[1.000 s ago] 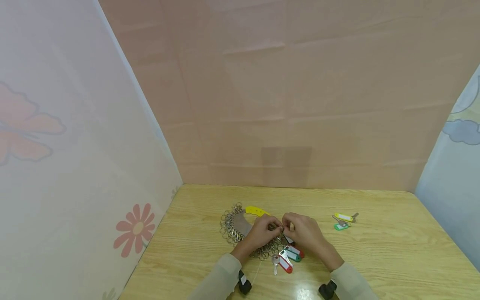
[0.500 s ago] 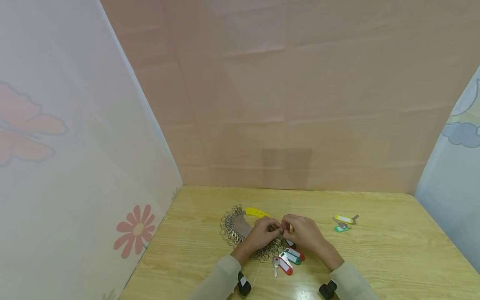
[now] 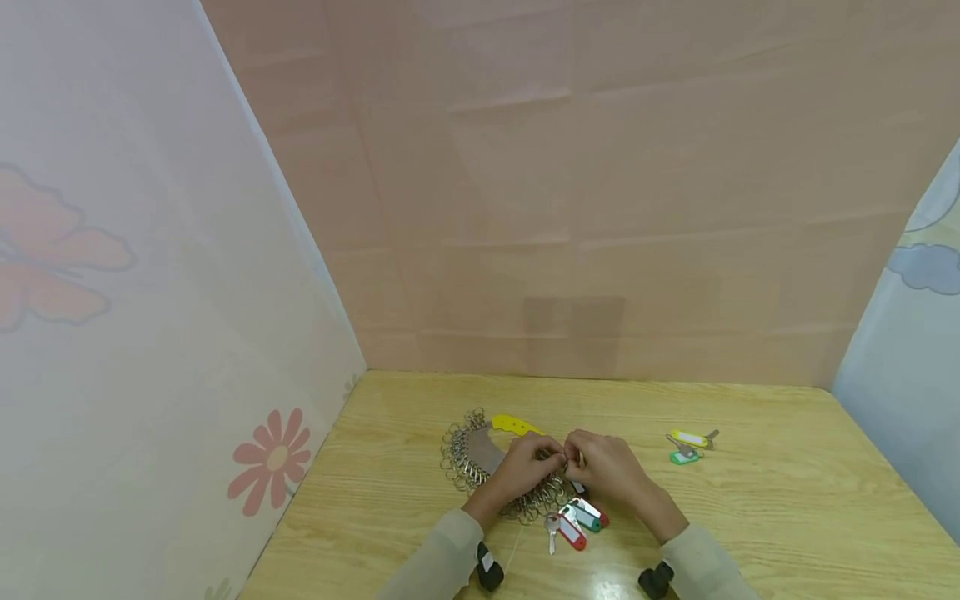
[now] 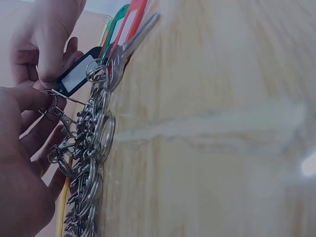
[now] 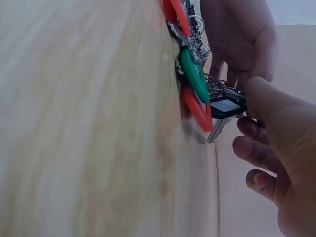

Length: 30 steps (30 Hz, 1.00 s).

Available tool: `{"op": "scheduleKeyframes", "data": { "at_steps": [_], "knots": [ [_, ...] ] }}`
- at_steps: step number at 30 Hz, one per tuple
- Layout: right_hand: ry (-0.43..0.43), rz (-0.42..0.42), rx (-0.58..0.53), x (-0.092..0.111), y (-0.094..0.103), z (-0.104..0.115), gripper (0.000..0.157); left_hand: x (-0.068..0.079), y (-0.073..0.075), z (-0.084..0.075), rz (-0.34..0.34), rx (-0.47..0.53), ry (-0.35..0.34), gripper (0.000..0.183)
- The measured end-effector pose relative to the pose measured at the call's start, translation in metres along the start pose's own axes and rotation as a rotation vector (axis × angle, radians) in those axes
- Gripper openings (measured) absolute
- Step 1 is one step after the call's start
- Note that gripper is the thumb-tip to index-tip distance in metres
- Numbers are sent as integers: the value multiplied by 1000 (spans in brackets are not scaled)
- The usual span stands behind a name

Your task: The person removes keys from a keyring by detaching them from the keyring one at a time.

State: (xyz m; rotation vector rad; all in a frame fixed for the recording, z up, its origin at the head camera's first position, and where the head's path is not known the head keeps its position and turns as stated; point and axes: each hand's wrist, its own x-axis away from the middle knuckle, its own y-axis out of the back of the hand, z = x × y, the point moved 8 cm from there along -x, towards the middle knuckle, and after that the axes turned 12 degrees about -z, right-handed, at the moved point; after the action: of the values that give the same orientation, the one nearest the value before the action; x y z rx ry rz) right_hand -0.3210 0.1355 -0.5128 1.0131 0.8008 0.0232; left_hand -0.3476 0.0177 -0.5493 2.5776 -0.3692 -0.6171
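A fan-shaped key holder has a yellow handle (image 3: 513, 424), a grey plate (image 3: 482, 451) and many metal rings and clasps along its curved edge. Over its right end my left hand (image 3: 525, 467) pinches a small metal ring (image 4: 46, 105) by a clasp (image 4: 66, 120). Fingertip to fingertip with it, my right hand (image 3: 611, 465) grips a black key tag (image 4: 79, 74) with a white label. In the right wrist view a key (image 5: 217, 129) shows below that black tag. How the ring and the tag's loop join is hidden between the fingers.
Red (image 3: 572, 533) and green (image 3: 587, 517) key tags with a silver key (image 3: 552, 533) lie at the holder's near right edge. Farther right on the wooden table (image 3: 780, 500) are yellow (image 3: 689, 437) and green (image 3: 684, 457) tags with keys. A papered wall stands behind.
Both hands stay nearly in place, with only slight finger shifts at the ring. The view has shifted very slightly.
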Motion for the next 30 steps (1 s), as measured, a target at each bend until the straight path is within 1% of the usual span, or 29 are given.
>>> {"op": "scheduleKeyframes", "data": {
  "at_steps": [6, 9, 13, 17, 21, 24, 26, 30],
  "knots": [
    [-27, -6, -10, 2, -2, -3, 17, 1, 1, 3, -13, 19, 59, 17],
    [-64, -9, -42, 2, -1, -4, 17, 2, 3, 4, -24, 12, 85, 18],
    [-148, 14, -83, 4, -1, -9, 17, 4, 4, 4, -26, 16, 109, 18],
    [-228, 48, -111, 6, -2, -14, 15, 4, 4, 6, -29, 8, 118, 17],
    [-273, 57, -126, 8, -3, -17, 11, 5, 4, 8, -36, 13, 130, 16],
    [-296, 63, -135, 9, -5, -19, 5, 5, 4, 8, -36, 19, 135, 16],
    [-308, 68, -140, 9, -6, -19, 5, 6, 4, 8, -35, 18, 133, 16],
    [-298, 65, -147, 8, -6, -19, 5, 5, 5, 8, -34, 14, 124, 16]
  ]
}}
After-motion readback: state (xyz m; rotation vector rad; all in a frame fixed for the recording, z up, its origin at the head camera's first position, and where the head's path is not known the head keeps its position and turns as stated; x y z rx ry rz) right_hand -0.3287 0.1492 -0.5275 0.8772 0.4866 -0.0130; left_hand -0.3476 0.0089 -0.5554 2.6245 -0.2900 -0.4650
